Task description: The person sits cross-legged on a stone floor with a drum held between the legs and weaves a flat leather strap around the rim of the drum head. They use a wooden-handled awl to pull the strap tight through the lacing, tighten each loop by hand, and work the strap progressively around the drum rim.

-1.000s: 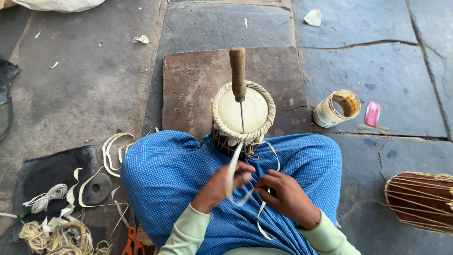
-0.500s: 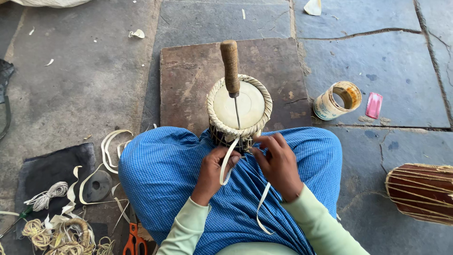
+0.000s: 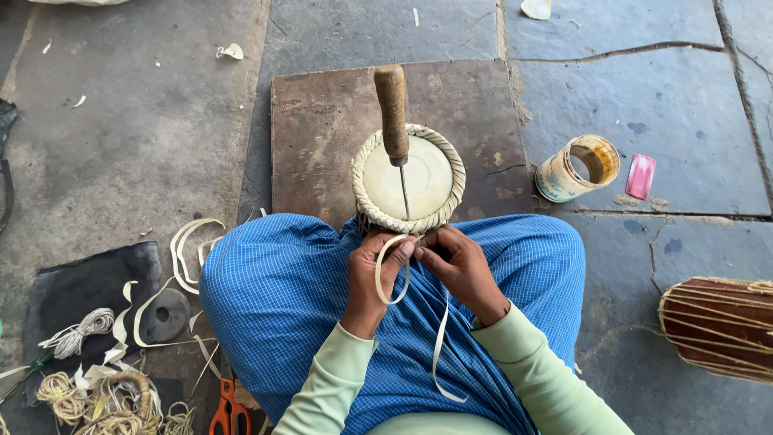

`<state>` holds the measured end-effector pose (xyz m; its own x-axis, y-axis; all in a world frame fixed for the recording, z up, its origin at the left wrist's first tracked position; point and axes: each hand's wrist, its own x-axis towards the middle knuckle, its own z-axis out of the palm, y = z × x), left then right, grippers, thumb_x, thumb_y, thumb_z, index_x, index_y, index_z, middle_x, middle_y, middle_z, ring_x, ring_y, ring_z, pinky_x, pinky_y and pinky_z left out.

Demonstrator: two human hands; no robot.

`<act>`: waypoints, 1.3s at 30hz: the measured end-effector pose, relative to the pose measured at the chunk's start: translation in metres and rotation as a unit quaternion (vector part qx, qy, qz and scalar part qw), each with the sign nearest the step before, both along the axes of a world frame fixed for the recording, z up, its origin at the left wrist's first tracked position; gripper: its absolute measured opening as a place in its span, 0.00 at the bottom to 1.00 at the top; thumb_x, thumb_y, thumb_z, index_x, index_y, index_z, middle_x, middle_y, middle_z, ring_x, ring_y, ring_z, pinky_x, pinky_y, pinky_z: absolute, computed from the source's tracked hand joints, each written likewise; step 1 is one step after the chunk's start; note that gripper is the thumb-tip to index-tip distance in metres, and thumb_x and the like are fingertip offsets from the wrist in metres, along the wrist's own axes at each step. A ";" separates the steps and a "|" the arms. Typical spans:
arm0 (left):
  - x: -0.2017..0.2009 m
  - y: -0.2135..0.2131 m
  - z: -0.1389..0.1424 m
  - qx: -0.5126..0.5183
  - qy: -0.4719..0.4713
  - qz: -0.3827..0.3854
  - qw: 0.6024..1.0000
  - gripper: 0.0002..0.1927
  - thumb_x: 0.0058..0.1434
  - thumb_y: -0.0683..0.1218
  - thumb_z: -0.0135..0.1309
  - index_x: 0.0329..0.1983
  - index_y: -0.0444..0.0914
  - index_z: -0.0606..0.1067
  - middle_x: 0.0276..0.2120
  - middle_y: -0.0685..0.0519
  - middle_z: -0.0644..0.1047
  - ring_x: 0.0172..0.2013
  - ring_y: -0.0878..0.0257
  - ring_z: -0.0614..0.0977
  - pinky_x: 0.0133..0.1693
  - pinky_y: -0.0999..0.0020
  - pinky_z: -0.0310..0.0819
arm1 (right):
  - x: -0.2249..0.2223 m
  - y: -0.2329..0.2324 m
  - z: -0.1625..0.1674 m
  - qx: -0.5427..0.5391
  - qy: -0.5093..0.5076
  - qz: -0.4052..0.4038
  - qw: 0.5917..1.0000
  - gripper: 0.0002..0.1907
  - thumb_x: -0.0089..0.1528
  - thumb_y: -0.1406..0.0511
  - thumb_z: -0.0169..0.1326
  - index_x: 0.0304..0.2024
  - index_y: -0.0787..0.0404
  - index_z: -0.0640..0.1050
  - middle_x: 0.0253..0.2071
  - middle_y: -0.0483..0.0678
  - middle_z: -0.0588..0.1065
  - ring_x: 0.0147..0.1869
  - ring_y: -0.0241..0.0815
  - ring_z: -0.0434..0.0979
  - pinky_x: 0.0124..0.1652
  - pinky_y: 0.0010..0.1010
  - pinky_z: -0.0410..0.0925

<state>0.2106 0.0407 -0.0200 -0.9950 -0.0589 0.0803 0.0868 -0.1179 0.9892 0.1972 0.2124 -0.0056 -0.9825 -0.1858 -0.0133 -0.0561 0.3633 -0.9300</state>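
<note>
Two hands on one pale strip at the drum's near rim.
Left hand (image 3: 377,270) and right hand (image 3: 459,264) pinch the strip (image 3: 386,270), looped, tail toward lap. Drum (image 3: 408,179) upright; awl (image 3: 394,121) points toward person. Beyond-right: cylindrical tin (image 3: 576,167) on its side, pink packet (image 3: 641,176).

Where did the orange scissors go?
In the head view the orange scissors lie on the floor at the bottom left, beside the person's blue-clad knee and right of the tangled cord pile.

Awl (image 3: 394,121) on drum (image 3: 409,179), tin (image 3: 577,167) right.
</note>
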 end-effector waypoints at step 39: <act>0.000 -0.012 -0.012 -0.199 0.066 -0.009 0.978 0.05 0.63 0.41 0.61 0.41 0.36 0.81 0.38 0.50 0.81 0.35 0.64 0.86 0.34 0.72 0.83 | -0.010 0.003 -0.005 -0.016 0.048 0.003 0.999 0.09 0.63 0.64 0.61 0.39 0.65 0.81 0.39 0.45 0.74 0.39 0.33 0.79 0.37 0.28 0.75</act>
<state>0.2109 0.0284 -0.0316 -0.9753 0.0208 0.2201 0.2173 0.2715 0.9376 0.1868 0.2153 -0.0107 -0.9778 -0.1903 0.0874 -0.1481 0.3337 -0.9310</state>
